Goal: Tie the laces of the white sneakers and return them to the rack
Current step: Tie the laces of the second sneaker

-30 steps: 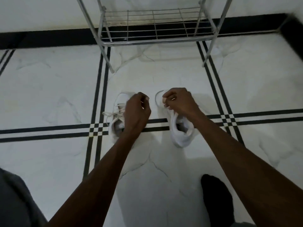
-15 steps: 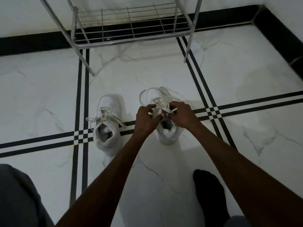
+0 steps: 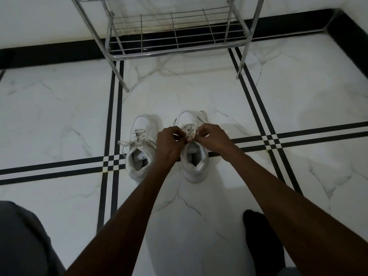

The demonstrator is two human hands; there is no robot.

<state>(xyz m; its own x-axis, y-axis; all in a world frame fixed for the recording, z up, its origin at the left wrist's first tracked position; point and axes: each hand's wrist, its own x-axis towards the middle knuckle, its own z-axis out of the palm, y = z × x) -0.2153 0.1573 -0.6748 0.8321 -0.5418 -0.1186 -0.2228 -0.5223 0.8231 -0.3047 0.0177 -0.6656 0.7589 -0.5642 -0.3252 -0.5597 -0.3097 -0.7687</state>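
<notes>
Working the laces [image 3: 189,130] of the right-hand sneaker [image 3: 194,156], which stands on the floor [image 3: 59,108] in front of the rack [image 3: 175,36]. We have the left hand [image 3: 169,143] and the right hand [image 3: 212,137] meeting over the tongue, fingers curled and pressed together, each pinching a strand of lace; knuckles nearly touch. We cannot tell whether a knot has formed, as the fingers hide the crossing. The left-hand sneaker [image 3: 142,148] sits just beside, its laces [image 3: 132,143] in what looks like a loose bow; we cannot confirm it is tied. Judgement: 1 shoe in hand, 2 to shelve. For a good knot, we should keep both strands taut, pull the loops evenly outward and snug the bow low against the tongue, steadying the shoe so it does not skid on the smooth tile.
</notes>
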